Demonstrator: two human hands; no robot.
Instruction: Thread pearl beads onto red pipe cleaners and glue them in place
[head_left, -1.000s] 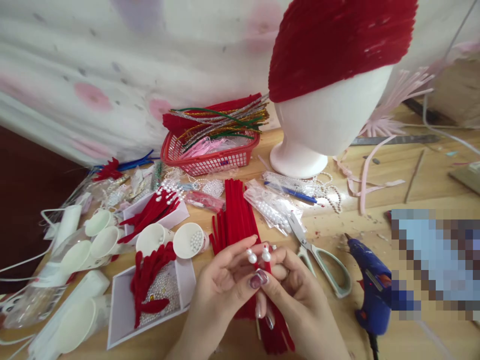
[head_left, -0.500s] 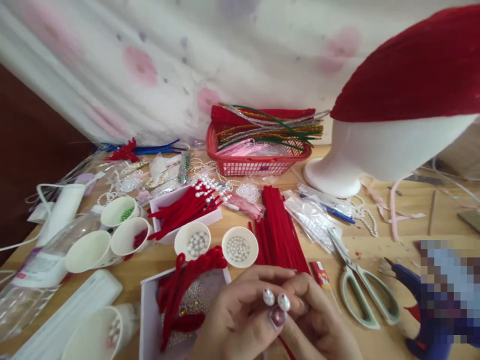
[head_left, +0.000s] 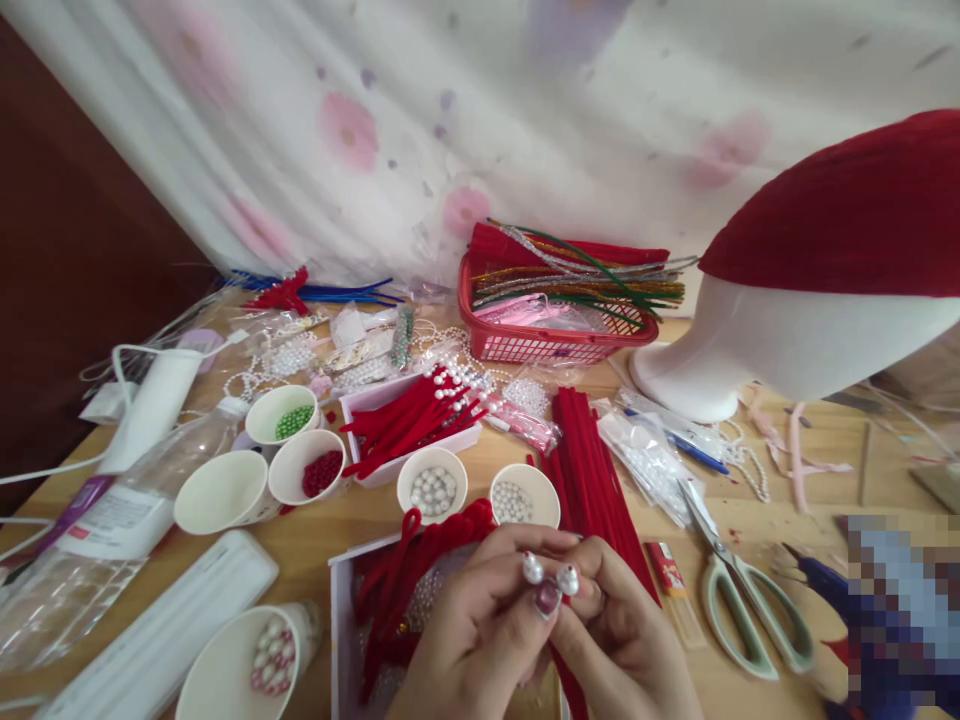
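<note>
My left hand [head_left: 480,630] and my right hand [head_left: 622,625] meet at the front centre, fingers closed in a pinch. Two white pearl beads [head_left: 567,580] with red tips poke out above my left thumb, whose nail is dark and shiny. Below the fingers hangs a red pipe cleaner [head_left: 571,685]; how it joins the beads is hidden. Just beyond my hands are a paper cup of white beads [head_left: 514,500] and a bundle of red pipe cleaners [head_left: 592,470]. Beside my left hand lies a white box [head_left: 343,620] holding red looped pieces and small beads.
Scissors [head_left: 739,590], a lighter [head_left: 675,590] and a blue glue gun [head_left: 832,590] lie right. Several bead cups, including one with green beads [head_left: 294,420], and a plastic bottle [head_left: 112,530] stand left. Behind are a red basket [head_left: 555,347] and a white mannequin head [head_left: 810,340].
The view has shifted, so the table things appear further right and slightly lower. My hands stay together with the two pearl beads showing between them; the bead tips sit slightly further apart.
</note>
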